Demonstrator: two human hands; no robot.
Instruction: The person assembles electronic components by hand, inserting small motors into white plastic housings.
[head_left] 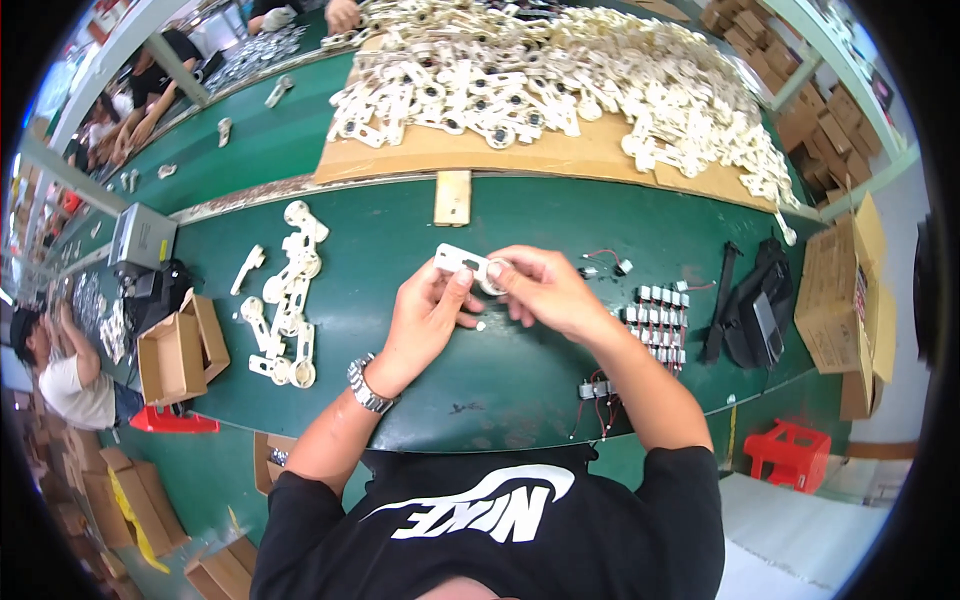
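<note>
A white plastic housing (456,257), with a slotted arm and a round end, is held between my two hands above the green table (400,420). My left hand (430,308) pinches its slotted arm between thumb and fingers. The round end sits in the grip of my right hand (545,288), whose thumb presses on it. A small white piece (481,326) shows just below my left fingertips; whether they touch it I cannot tell. On the left lies a loose group of similar white housings (292,290). Rows of small motors with red wires (657,325) stand to the right.
Beyond the table, a large heap of white housings (500,90) covers a cardboard sheet (400,160). A black bag (755,320) and an open carton (840,300) are at the right. Small cartons (170,360) stand left. Co-workers sit at the far left, beside a green conveyor (250,125).
</note>
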